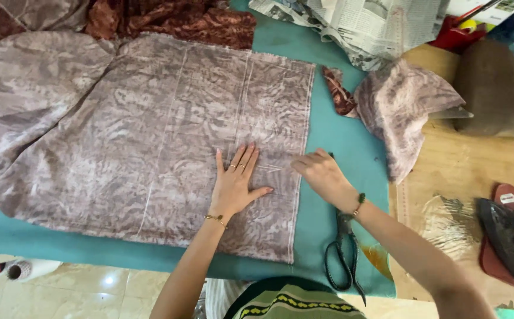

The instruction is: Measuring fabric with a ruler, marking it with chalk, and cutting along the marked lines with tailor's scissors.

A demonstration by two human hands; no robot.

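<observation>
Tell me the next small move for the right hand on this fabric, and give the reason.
Probably draw the right hand a little further along the cloth, extending the faint pale line beside it. The left hand lies flat, pinning the patterned fabric, and longer pale lines already cross it. What the right hand's fingers hold is hidden.

Single head-worn view — steeply downward, close over the teal-covered table [339, 136], its near edge at the frame's bottom.

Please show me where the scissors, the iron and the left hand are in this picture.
scissors [341, 260]: head view, on the black handle loops.
iron [508, 239]: head view, on its dark body.
left hand [234, 186]: head view, on the back of the hand.
</observation>
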